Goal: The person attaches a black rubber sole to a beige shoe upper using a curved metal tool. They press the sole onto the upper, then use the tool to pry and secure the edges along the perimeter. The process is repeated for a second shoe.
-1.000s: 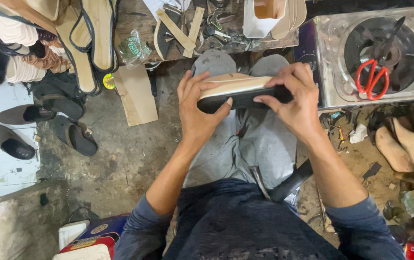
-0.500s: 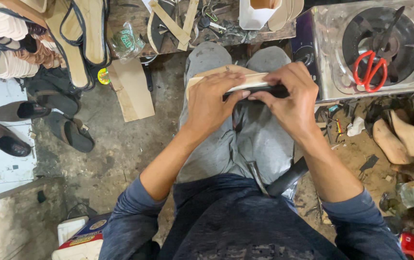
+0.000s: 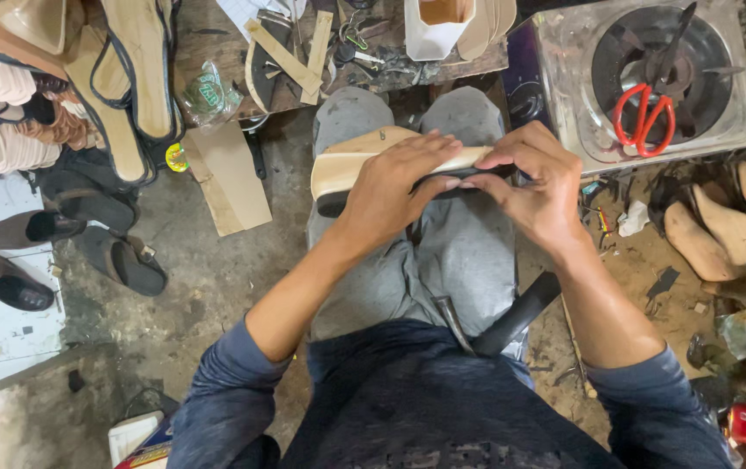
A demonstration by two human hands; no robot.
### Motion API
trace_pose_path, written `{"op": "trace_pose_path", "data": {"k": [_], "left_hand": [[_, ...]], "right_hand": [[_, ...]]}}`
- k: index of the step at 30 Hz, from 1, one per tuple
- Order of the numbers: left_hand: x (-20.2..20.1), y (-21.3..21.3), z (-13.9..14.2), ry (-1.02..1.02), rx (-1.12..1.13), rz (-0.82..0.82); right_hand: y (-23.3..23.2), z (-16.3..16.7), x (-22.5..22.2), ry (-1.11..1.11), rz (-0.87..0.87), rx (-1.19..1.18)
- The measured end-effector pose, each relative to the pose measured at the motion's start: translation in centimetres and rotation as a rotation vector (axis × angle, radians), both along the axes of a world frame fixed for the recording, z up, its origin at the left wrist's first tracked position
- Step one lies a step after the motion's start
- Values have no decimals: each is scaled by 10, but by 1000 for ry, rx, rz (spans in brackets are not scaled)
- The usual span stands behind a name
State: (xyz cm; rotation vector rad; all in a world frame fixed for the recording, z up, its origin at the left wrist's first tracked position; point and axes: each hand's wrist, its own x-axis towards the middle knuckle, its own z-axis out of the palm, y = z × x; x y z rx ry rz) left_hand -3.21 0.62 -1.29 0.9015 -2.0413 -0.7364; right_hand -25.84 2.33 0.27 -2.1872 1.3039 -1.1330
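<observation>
Gripping tan shoe sole (image 3: 338, 169) over lap: left hand (image 3: 394, 187) and right hand (image 3: 538, 187) both clenched on it; red scissors (image 3: 642, 117) beyond right hand.

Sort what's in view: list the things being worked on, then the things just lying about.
In hand:
- tan shoe sole with black edge, across the lap
- left hand and right hand gripping it

Lying about:
- red-handled scissors on the metal stove
- wooden shoe lasts
- dark sandals
- brown cardboard piece
</observation>
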Motion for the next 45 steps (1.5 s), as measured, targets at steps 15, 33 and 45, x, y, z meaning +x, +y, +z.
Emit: {"op": "trace_pose_path", "data": {"k": [15,33,45], "left_hand": [[-13,10,11,-5,-7,93],[-16,11,11,-159,-104,43],[3,30,79,606,131,206]], "right_hand": [[4,0,-12,-147,-77,183],[-5,-38,-25,-449,98,501],[-5,63,31,-452,107,121]]}}
